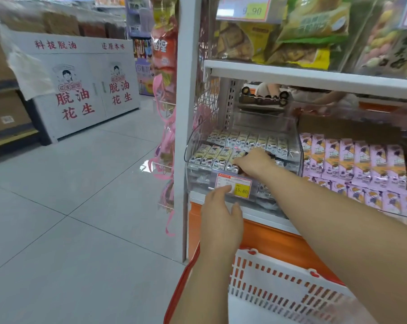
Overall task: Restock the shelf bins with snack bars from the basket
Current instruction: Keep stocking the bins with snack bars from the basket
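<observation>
A clear acrylic shelf bin (193, 148) is noted at the left end of the lower white metal shelf, partly filled with rows of cream-wrapped snack bars (223, 155) laid side by side, faces up. The right hand (254, 163) is extended over the bin's front wall, its fingers bent down onto the front row. The fingertips are buried among the wrappers, so it cannot be told whether a bar is pinched or only pressed. It is judged that a bar is being seated or squared in the front row.

The left hand (221, 218) is held low before the bin, fingers straight and loosely spread, holding nothing. Its fingertips are at the red-and-yellow price label (236, 185) on the bin front; contact cannot be confirmed. The posture is judged to be for steadying the bin.

A white slotted plastic basket with red handles (268, 284) is placed directly below the bin, presumably to keep stock within reach. Its contents are not visible. The adjoining bin of purple-wrapped bars (361, 164) appears fully stocked.
</observation>
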`<move>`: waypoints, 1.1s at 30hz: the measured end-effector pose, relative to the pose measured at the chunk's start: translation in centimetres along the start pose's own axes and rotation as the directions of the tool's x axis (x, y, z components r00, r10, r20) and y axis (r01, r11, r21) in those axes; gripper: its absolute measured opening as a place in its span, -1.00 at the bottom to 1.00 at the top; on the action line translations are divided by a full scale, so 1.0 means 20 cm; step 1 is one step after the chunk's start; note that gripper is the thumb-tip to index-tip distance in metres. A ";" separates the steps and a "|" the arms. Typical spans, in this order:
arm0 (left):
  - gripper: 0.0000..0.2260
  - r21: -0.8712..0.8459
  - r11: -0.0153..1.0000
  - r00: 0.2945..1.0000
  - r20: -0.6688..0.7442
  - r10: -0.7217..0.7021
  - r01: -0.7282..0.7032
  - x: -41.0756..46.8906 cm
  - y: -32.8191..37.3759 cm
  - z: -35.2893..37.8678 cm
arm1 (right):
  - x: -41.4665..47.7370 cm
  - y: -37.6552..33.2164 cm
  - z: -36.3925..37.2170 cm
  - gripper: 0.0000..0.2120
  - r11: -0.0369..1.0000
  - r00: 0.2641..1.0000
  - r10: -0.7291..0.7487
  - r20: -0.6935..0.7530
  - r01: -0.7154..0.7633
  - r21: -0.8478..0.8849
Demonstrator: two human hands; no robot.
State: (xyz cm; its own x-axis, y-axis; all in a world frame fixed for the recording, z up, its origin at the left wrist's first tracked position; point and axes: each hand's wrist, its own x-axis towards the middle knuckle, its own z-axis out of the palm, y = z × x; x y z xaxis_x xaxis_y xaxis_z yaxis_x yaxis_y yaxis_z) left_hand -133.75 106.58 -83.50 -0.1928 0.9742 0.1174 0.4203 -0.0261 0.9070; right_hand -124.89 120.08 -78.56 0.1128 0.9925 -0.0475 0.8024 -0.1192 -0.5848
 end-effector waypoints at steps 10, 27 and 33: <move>-0.61 0.037 0.999 0.999 0.000 0.034 -0.034 -0.02 0.01 0.01 | -0.10 0.04 -0.08 -0.57 0.953 0.966 -0.256 0.023 0.257 -0.159; -0.68 0.515 0.763 0.826 0.562 0.044 -0.391 -0.31 -0.26 0.38 | -0.85 1.43 0.19 -0.74 0.952 0.914 -0.036 0.404 0.155 -0.266; -0.67 0.613 0.719 0.729 0.648 -0.221 -0.327 -0.46 -0.59 0.61 | -0.86 1.78 0.36 -0.75 0.712 0.798 0.234 0.556 0.249 -0.657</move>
State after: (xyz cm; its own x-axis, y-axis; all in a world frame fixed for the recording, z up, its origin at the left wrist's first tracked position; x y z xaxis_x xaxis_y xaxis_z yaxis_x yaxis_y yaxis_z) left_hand -126.18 100.74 -100.13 0.3409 0.8614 -0.3765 0.9090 -0.1999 0.3656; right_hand -102.48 99.04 -104.46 -0.0478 0.7791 -0.6250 0.9841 0.1438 0.1039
